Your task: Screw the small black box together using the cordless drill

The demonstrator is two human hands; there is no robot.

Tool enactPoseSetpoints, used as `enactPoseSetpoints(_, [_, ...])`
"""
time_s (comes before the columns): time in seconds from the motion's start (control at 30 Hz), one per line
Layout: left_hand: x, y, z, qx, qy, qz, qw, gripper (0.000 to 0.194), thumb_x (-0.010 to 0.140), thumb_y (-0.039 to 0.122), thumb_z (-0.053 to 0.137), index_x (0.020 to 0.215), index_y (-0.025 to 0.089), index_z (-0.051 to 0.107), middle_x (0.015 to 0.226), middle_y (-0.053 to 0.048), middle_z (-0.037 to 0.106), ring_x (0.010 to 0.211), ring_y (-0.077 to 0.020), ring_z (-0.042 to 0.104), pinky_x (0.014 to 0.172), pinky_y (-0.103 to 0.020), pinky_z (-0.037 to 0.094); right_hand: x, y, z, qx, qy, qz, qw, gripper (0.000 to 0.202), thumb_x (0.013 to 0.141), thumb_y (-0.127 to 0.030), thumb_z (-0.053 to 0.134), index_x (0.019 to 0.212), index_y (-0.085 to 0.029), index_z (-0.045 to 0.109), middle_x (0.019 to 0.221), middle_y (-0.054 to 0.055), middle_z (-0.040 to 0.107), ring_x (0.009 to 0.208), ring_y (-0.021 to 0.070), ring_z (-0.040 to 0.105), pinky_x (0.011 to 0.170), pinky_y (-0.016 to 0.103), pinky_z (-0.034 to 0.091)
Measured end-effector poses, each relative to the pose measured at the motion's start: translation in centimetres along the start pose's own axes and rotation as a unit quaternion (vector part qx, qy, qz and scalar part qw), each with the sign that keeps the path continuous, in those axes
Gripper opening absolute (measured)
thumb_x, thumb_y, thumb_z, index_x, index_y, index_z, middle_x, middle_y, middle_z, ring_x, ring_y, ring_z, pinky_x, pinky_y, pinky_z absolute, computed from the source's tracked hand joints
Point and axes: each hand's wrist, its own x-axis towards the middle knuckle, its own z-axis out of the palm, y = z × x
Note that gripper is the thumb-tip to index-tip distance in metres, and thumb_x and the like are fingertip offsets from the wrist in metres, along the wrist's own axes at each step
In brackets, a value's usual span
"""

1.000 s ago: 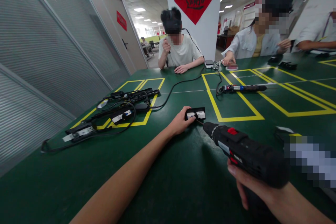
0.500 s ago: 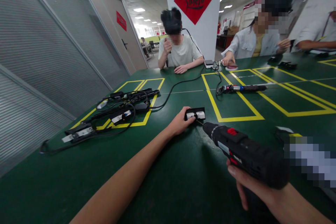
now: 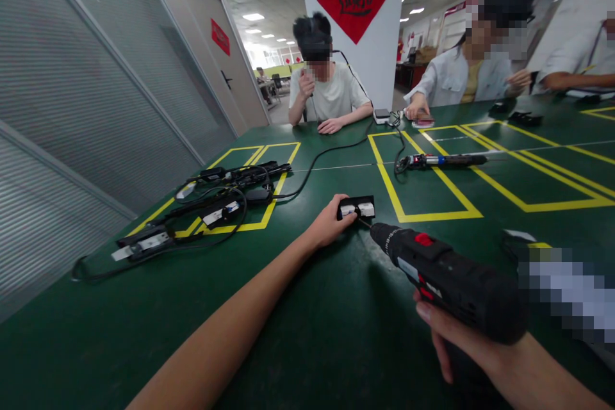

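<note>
A small black part with white pieces (image 3: pixel 366 209) is on the green table (image 3: pixel 307 307), gripped by the fingers of my left hand (image 3: pixel 331 223). In my right hand (image 3: pixel 461 333) is a black cordless drill (image 3: pixel 446 275) with red details, its grip wrapped by my fingers. The drill points left and away, and its thin bit reaches the near side of the black part. Whether the bit tip touches a screw is too small to tell.
Black devices with cables (image 3: pixel 221 211) lie at the left. An electric screwdriver (image 3: pixel 442 161) lies beyond the drill. A blurred object (image 3: pixel 571 288) is at the right. Across the table sit a person in a white shirt (image 3: pixel 336 93) and other people. Yellow tape (image 3: pixel 442 217) marks rectangles.
</note>
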Motion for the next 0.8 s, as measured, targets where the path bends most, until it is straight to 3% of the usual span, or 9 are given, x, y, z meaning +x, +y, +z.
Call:
enactPoseSetpoints(0.3, [0.1, -0.1, 0.0, 0.001, -0.002, 0.000, 1.000, 0.033, 0.087, 0.030, 0.053, 0.116, 0.017, 0.052, 0.111, -0.008, 0.060, 0.090, -0.0212, 0.062, 0.077, -0.042, 0.051, -1.1, -1.1, -1.1, -0.053, -0.017, 0.008, 0.998, 0.044, 0.077, -0.058, 0.047, 0.055, -0.021, 0.059, 0.049, 0.004, 0.063, 0.058, 0.0176, 0.065, 0.065, 0.029, 0.053])
enactPoseSetpoints(0.37, [0.1, -0.1, 0.0, 0.000, -0.002, -0.001, 1.000, 0.033, 0.087, 0.030, 0.053, 0.117, 0.017, 0.052, 0.111, -0.008, 0.060, 0.091, -0.0213, 0.061, 0.077, -0.042, 0.051, -0.8, -0.8, -0.8, -0.047, -0.014, 0.005, 0.999, 0.042, 0.078, -0.056, 0.048, 0.060, -0.021, 0.062, 0.048, 0.004, 0.062, 0.058, 0.0179, 0.065, 0.062, 0.027, 0.053])
enactPoseSetpoints(0.53, [0.1, -0.2, 0.1, -0.002, 0.000, -0.002, 1.000, 0.033, 0.087, 0.030, 0.054, 0.117, 0.017, 0.052, 0.111, -0.008, 0.060, 0.091, -0.0213, 0.061, 0.077, -0.042, 0.051, -0.1, -0.1, -0.1, 0.003, -0.003, -0.009, 1.000, 0.035, 0.078, -0.048, 0.054, 0.096, -0.020, 0.063, 0.042, -0.002, 0.058, 0.042, 0.0143, 0.059, 0.054, 0.025, 0.052])
enactPoseSetpoints(0.8, [0.0, 0.1, 0.0, -0.006, -0.007, 0.000, 1.000, 0.033, 0.086, 0.029, 0.054, 0.117, 0.017, 0.052, 0.112, -0.008, 0.060, 0.092, -0.0215, 0.061, 0.078, -0.043, 0.051, -0.4, -1.4, -0.2, 0.044, -0.018, -0.016, 0.999, 0.033, 0.075, -0.045, 0.058, 0.095, -0.020, 0.064, 0.039, -0.003, 0.054, 0.035, 0.0114, 0.054, 0.042, 0.020, 0.046])
